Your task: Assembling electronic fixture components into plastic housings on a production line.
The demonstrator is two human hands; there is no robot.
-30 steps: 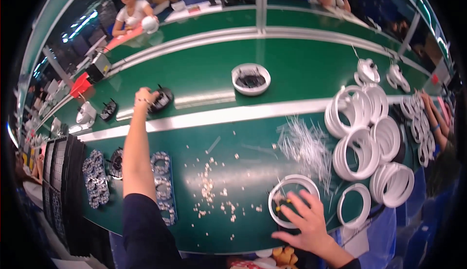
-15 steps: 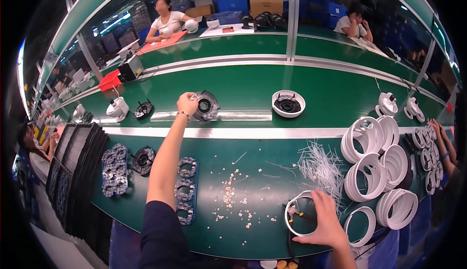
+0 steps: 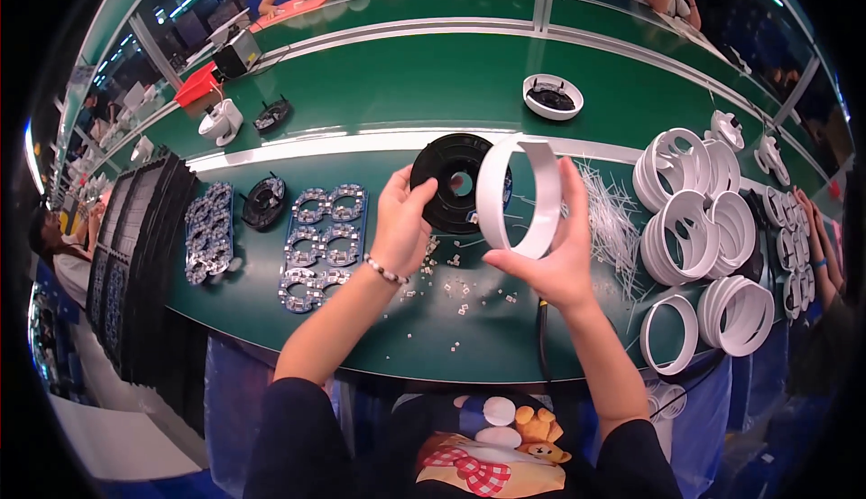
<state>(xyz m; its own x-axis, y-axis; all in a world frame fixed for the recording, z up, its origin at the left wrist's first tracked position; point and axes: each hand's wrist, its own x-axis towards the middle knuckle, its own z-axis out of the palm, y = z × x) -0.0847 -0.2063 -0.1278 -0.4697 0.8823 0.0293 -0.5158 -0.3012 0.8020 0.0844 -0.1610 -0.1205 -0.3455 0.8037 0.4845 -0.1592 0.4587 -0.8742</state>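
Observation:
Above the bench, my left hand (image 3: 403,226) is closed round the edge of a black round disc (image 3: 442,174) with a hole in its middle. My right hand (image 3: 561,255) grips a wide white plastic ring (image 3: 494,194), thumb below and fingers on its far side. Ring and disc are held close side by side, tilted toward each other; the ring's near edge hides part of the disc. Whether they touch I cannot tell. Below them, small white pieces (image 3: 462,309) lie scattered on the green bench.
Stacked white rings (image 3: 683,237) and a pile of clear thin strips (image 3: 613,228) lie to the right. Blue circuit boards (image 3: 327,237) and black trays (image 3: 135,255) are at left. Beyond, a white bowl-shaped housing (image 3: 552,106) rests on the far surface. Co-workers sit across and at both sides.
My left hand has brought the black disc back from the far surface, turning it over. My right hand has lifted the white ring off the bench and up beside it. The view has tilted down.

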